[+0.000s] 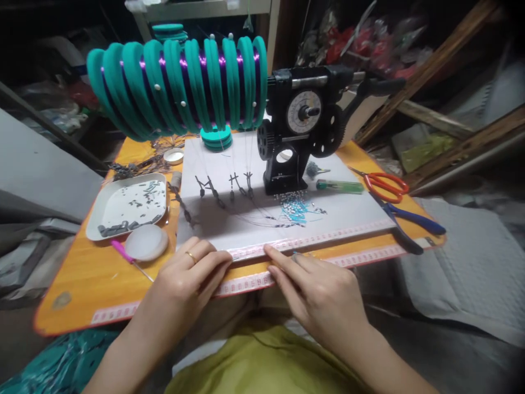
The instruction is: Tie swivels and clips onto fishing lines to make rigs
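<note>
Left hand (192, 273) with fingers bent and bunched, right hand (324, 284) with index finger stretched out, both touching the tape (320, 238) along the front edge of the board (348, 210), cannot tell whether either grips anything, orange worktop (82, 279) beneath, teal spools (176, 87) beyond.

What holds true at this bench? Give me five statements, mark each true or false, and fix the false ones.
1. The left hand wears a gold-coloured ring. True.
2. The orange-handled scissors lie in the white tray. False: the scissors lie beside the blue-handled pliers; the tray holds small grey pieces.
3. A row of teal spools extends from the black winding machine. True.
4. The right hand grips the pliers. False: the right hand is at the measuring tape along the white board's near edge.
5. The pink-handled tool lies right of the winding machine. False: the tool lies left, by the round dish.
</note>
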Demonstrator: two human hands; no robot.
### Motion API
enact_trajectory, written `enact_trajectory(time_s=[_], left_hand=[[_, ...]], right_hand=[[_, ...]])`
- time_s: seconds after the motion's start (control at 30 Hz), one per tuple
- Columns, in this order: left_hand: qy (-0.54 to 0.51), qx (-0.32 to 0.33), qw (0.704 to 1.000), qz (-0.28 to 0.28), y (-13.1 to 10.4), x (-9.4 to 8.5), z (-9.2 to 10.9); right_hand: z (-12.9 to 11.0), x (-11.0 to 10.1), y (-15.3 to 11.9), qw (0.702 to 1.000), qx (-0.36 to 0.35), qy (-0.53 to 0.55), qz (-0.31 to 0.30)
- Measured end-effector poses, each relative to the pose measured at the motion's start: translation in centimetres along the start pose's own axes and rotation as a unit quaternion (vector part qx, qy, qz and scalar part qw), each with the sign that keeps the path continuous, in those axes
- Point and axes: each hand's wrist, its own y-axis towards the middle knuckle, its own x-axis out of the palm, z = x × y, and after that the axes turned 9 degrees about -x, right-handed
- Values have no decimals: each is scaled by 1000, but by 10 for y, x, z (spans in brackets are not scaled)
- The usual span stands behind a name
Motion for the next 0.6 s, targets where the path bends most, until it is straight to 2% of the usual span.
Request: enact_trajectory(time_s=[0.13, 0.37, 0.6], left_hand=[[15, 14, 1000, -5, 1, -1, -1], [19, 31, 999, -5, 6, 0, 1], [15, 38, 999, -12, 9, 0, 0]], right_hand=[[13, -8, -10, 1000, 18, -18, -8], [17, -12, -12, 1000, 20, -1, -5], [21, -10, -16, 997, 46, 62, 15]])
